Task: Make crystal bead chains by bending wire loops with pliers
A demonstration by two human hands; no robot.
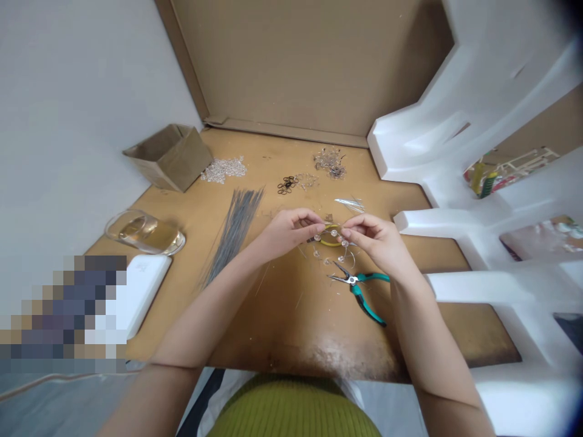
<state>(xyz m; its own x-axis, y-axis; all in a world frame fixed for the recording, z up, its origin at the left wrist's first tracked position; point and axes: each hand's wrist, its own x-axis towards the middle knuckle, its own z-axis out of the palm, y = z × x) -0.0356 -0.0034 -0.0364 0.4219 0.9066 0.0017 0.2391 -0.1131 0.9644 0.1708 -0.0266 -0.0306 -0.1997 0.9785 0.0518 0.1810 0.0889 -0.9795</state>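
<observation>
Surface: brown cardboard sheet [282, 315] laid flat as a worktop, creased brown cardboard panel [310, 67] propped behind, pale grey wall to the left, white moulded foam packing [478, 152] along the right

Held piece: curved length of thin wire strung with clear round beads [331, 238], lifted just above the worktop, dead centre between both hands, long axis running left to right

Left hand: left hand [289, 230], fingertips pinched on the left end of the beaded wire, not released

Right hand: right hand [378, 240], thumb and forefinger pinched on the right end, equally closed

Which hand nearer: neither; both touched the piece at opposite ends, arms converging from the near edge

Beneath the piece: small yellow ring [328, 240] seen under the beads, contact with the wire not clear

Pliers: teal-handled needle-nose pliers [362, 290] lying just beside and nearer than the right hand, jaws pointing left, untouched

Wire stock: bundle of straight grey wires [234, 230] fanned out left of the left hand, long axis running away from the body

Loose supplies: heap of clear beads [224, 169] far left, small black rings [286, 185] and tangle of finished clear pieces [330, 162] well beyond the hands

Left edge: open brown cardboard box [166, 155], clear oval plastic lid [144, 233], white flat rectangular device [141, 291]
</observation>
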